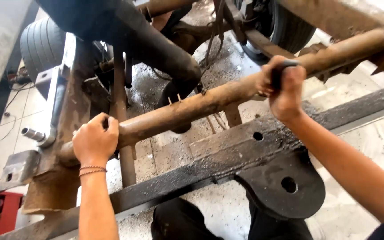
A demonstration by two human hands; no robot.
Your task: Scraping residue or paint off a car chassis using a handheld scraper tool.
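A long rusty steel bar [201,103] runs slantwise across a vehicle's underframe. My left hand [95,140] grips the bar's lower left end, close to a rusty bracket [54,178]. My right hand [283,86] is closed around a dark tool handle [277,73] held against the bar further up to the right. Below both hands lies a greasy black frame rail [227,153] with round holes and a rounded plate [285,184].
A tyre [43,44] stands at the upper left and another wheel [285,22] at the top. A dark pipe [156,44] slopes down behind the bar. Wet, gritty tiled floor [361,89] shows beneath. My dark-trousered knees [178,220] are at the bottom. A red stand [5,209] sits at the lower left.
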